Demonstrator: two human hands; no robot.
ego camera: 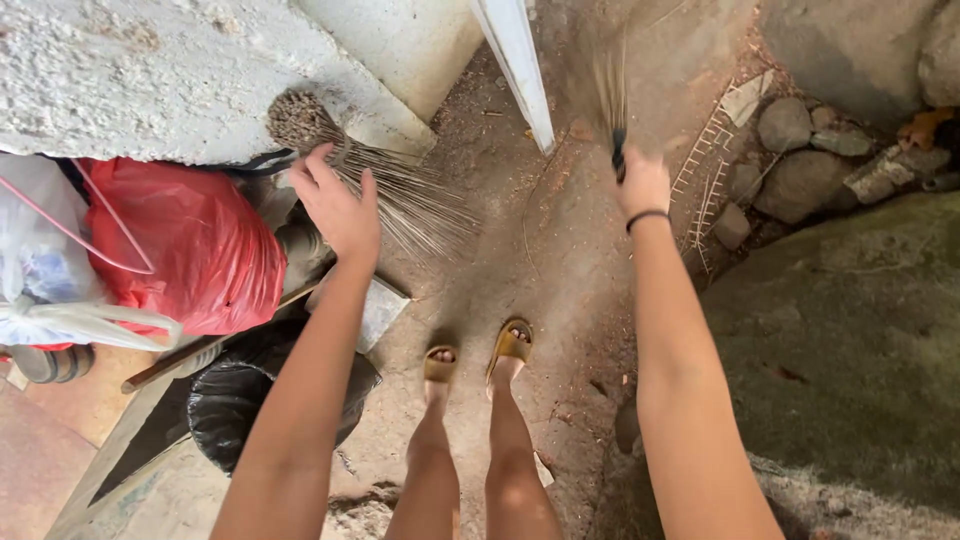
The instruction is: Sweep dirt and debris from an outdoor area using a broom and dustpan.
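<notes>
My left hand is spread open just over a bundle of thin brown broom sticks that lies against the rough wall; the fingers hold nothing. My right hand, with a dark band on the wrist, is closed around the dark handle end of a second stick broom, whose blurred bristles fan upward over the dirt ground. My two feet in tan sandals stand on the bare earth between my arms.
A red plastic bag, a white bag and a black bag pile up at the left below a rough concrete wall. A white post leans ahead. Rocks and a large mossy boulder lie at the right.
</notes>
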